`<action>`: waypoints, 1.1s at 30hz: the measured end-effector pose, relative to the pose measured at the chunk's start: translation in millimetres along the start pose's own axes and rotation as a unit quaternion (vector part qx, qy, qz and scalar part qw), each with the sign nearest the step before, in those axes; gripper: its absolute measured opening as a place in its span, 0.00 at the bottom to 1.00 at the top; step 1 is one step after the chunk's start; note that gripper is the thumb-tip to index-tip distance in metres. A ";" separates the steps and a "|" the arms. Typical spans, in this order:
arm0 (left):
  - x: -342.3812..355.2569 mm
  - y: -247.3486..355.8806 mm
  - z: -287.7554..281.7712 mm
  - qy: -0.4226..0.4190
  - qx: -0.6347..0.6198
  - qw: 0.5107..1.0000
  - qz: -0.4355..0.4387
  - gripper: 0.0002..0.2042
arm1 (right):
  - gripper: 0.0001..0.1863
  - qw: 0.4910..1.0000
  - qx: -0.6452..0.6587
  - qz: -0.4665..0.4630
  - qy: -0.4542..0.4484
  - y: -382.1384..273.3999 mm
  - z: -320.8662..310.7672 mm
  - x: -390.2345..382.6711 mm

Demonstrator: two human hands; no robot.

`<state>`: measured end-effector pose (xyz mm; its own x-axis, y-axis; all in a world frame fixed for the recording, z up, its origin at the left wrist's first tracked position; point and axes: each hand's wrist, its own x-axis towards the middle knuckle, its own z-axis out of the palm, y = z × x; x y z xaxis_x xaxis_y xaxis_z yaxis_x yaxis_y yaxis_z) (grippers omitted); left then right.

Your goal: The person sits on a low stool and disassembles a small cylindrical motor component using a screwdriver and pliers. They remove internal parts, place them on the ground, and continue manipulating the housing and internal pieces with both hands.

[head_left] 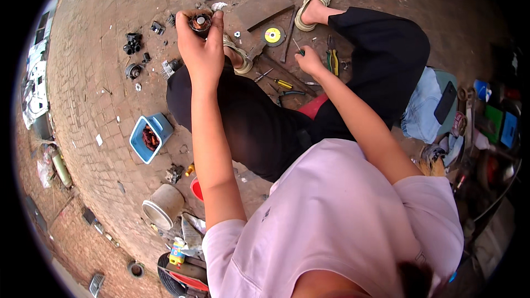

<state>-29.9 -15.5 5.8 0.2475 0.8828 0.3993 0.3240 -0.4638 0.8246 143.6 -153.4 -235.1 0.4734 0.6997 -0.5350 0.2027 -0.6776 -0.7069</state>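
Note:
My left hand (201, 49) grips a small dark cylindrical part (200, 22) with copper windings and a metal centre, held up beyond my knee. My right hand (307, 60) is closed on a thin tool (300, 49) with a dark handle and a slim metal shaft, low between my legs. Around it on the ground are pliers with yellow-green handles (333, 58), a yellow-handled screwdriver (284, 84), a dark bar (288, 36) and a yellow-centred disc (273, 35).
A steel plate (265, 8) lies beyond my hands. Several dark metal parts (132, 43) are at left, with a blue bin of copper scrap (141, 152) and a bucket (163, 206) lower down. A phone (444, 103) rests on cloth at right, beside piled tools (469, 110).

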 end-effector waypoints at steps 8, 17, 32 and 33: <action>3.6 -3.5 2.3 -0.006 -0.003 0.996 -0.084 0.11 | 0.30 0.965 -0.155 0.181 0.110 70.8 29.2 48.5; 13.2 -5.7 16.4 -0.021 -0.021 0.980 -0.196 0.11 | 0.30 0.880 -0.200 0.386 0.192 126.3 -4.7 54.8; 10.0 -22.0 23.8 0.009 0.048 0.991 -0.128 0.13 | 0.11 0.867 -0.286 0.323 0.250 219.5 21.1 143.1; 11.9 -19.4 27.5 0.008 0.036 0.991 -0.127 0.13 | 0.14 0.873 -0.276 0.329 0.233 224.5 14.8 150.4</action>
<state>-8.1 2.0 -16.5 0.1351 0.9726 0.1890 0.4378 -0.2297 0.8692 247.7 -196.9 -481.1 0.9138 0.0379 -0.4045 0.0772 -0.9937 0.0815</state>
